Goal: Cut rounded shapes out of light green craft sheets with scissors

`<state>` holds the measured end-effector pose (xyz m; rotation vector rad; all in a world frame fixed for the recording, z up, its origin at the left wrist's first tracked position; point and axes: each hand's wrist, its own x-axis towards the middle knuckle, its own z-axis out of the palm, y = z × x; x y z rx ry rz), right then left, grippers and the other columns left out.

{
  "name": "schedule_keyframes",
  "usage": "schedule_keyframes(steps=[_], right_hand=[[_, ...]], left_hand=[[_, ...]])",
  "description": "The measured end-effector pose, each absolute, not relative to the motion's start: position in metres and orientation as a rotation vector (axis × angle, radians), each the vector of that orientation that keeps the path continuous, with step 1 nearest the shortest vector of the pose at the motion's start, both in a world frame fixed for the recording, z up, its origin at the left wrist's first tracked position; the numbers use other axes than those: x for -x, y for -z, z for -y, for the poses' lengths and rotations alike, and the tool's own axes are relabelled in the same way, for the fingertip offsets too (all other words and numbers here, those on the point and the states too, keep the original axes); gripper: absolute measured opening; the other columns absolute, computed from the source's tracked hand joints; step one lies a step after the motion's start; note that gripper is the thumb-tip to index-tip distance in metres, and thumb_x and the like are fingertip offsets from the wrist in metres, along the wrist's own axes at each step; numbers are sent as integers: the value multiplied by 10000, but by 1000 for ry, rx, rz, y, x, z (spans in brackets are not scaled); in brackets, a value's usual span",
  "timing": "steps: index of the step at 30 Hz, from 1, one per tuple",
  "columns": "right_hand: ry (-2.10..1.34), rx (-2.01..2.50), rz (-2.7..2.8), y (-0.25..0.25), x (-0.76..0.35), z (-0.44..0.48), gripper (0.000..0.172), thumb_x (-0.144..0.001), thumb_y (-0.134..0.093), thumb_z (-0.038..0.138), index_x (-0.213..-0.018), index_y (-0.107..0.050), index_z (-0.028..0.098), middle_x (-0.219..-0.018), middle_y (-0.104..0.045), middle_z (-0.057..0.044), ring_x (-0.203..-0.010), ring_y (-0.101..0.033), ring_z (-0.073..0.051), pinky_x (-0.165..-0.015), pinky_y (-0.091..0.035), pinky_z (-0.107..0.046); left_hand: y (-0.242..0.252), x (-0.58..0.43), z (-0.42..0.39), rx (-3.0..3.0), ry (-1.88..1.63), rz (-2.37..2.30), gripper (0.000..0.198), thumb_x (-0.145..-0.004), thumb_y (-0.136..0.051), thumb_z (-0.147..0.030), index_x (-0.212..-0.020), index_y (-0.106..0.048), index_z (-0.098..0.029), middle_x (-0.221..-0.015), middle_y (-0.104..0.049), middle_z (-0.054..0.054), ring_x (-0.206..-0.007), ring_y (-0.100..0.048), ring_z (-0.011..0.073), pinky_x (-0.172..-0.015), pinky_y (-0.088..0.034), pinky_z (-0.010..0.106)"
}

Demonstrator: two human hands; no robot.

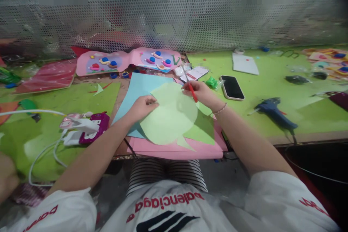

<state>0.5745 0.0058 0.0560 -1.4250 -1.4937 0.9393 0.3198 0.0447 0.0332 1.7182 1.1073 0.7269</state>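
My left hand (143,106) pinches the upper left edge of a light green paper round (168,116) and holds it over the table. My right hand (201,92) is closed round red-handled scissors (190,86), whose blades point up and away at the round's top edge. Under the round lie a light blue sheet (136,90), a darker green sheet (202,128) and a stack of pink sheets (174,148).
A phone (232,87) and a blue glue gun (274,112) lie to the right on the green table (272,79). White glue gun and purple device (87,127) sit left with cables. Pink craft boards (127,61) lie before a perforated metal screen (174,7).
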Motion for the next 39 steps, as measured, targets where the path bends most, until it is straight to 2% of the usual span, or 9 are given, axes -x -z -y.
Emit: schedule_keyframes(steps=[4, 7, 10, 21, 39], right_hand=[[-647, 1616, 1487, -54, -590, -11, 402, -678, -723, 506, -776, -561, 151, -693, -561, -20, -619, -471, -130, -583, -380, -265], [-403, 1773, 1676, -54, -603, -12, 376, -736, -670, 507, -721, -511, 166, -647, -526, -16, -605, -436, -133, -565, -321, -264], [-298, 1834, 1860, -54, -611, -11, 345, -787, -615, 487, -707, -488, 177, -634, -521, -22, -584, -422, -136, -551, -290, -267], [-390, 1893, 1936, -53, -611, -11, 390, -772, -624, 548, -723, -566, 166, -645, -566, -40, -599, -458, -153, -575, -320, -271], [-472, 1922, 1910, -57, -609, -10, 545, -708, -614, 707, -669, -569, 165, -596, -552, -32, -560, -425, -137, -546, -326, -268]], left_hand=[[-30, -317, -55, -1689, -958, -1224, 70, -671, -690, -230, -712, -653, -187, -692, -654, 11, -667, -578, 164, -640, -433, 262], [-24, -314, -62, -1612, -1042, -1268, 66, -692, -676, -231, -723, -640, -185, -698, -643, 15, -672, -576, 166, -627, -424, 255], [-23, -313, -65, -1531, -1063, -1306, 58, -708, -665, -228, -730, -636, -182, -685, -640, 17, -645, -569, 163, -595, -411, 251], [-18, -313, -67, -1382, -1067, -1236, 151, -658, -744, -268, -722, -641, -178, -645, -653, 9, -564, -575, 139, -537, -420, 237], [-18, -313, -67, -1431, -1036, -1243, 139, -658, -749, -256, -722, -649, -183, -670, -644, 7, -593, -571, 148, -591, -424, 256]])
